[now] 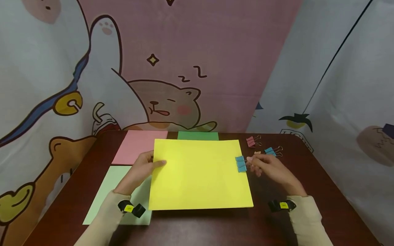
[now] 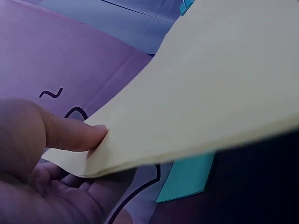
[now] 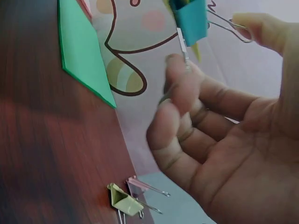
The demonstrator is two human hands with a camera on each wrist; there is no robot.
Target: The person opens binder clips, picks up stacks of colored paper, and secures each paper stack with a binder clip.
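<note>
My left hand [image 1: 138, 171] grips the left edge of a yellow paper stack [image 1: 198, 174], thumb on top and fingers underneath. The stack is held up over the table, tilted toward me. A blue binder clip [image 1: 241, 164] sits on its right edge. At that clip, my right hand [image 1: 271, 167] has thumb and fingertips on the wire handles. In the right wrist view, the clip's handles [image 3: 229, 25] stand spread apart, the thumb at one loop and the fingertips at the other. From the left wrist, the sheets' edge [image 2: 154, 161] shows curved beside the thumb.
Behind the yellow stack lies green paper [image 1: 198, 135]. To the left are pink paper [image 1: 138, 147] and pale green paper [image 1: 104, 194]. At the back right, a pink binder clip [image 1: 251, 141], another blue clip [image 1: 271, 151] and a yellowish clip [image 3: 125, 203] rest on the brown table [image 1: 326, 191].
</note>
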